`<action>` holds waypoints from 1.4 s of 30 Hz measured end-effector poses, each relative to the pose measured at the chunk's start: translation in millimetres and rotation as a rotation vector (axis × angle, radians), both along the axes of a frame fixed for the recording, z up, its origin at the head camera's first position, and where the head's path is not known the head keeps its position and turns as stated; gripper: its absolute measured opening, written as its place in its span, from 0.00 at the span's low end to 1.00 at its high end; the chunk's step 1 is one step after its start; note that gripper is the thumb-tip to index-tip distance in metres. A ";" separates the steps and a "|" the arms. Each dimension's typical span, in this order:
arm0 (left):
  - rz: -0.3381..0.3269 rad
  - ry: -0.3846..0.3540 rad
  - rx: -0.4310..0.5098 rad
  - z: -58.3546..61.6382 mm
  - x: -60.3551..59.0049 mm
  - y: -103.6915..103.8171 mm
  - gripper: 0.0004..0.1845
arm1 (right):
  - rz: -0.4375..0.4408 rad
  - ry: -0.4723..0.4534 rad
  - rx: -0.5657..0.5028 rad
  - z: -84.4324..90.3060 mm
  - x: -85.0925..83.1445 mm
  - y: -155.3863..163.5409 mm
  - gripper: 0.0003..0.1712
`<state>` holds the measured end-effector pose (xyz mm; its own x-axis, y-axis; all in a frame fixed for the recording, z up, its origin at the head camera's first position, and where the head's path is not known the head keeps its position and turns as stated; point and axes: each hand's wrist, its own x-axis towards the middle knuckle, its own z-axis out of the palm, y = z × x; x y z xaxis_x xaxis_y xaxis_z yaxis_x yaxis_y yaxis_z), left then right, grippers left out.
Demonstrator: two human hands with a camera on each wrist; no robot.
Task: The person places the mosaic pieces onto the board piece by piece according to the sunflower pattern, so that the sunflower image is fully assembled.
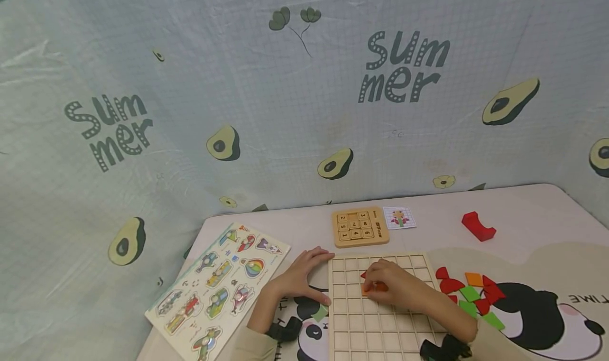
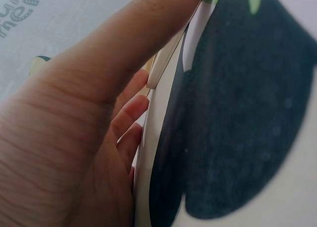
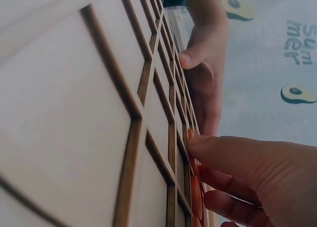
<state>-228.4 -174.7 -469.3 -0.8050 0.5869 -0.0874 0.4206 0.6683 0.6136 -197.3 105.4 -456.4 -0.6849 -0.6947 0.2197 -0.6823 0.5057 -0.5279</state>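
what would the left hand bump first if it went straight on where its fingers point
Most likely the grid board; its edge lies right by the left hand, though exact contact is unclear.

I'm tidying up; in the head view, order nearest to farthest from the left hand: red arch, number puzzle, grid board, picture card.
1. Grid board, at the left hand.
2. Number puzzle, beyond the board.
3. Picture card, right of that.
4. Red arch, far right.
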 end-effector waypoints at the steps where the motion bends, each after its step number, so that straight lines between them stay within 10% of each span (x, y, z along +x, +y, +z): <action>1: 0.002 -0.003 -0.001 0.2 0.1 0.0 0.50 | 0.004 -0.001 -0.005 -0.6 -0.3 0.2 0.02; 42: -0.002 -0.003 -0.003 -0.4 0.5 -0.4 0.50 | -0.052 -0.004 0.082 -0.3 -23.1 2.6 0.04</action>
<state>-227.9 -175.1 -469.7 -0.8035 0.5882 -0.0918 0.4200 0.6694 0.6128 -220.4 108.0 -456.7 -0.7215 -0.6735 0.1606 -0.6516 0.5821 -0.4863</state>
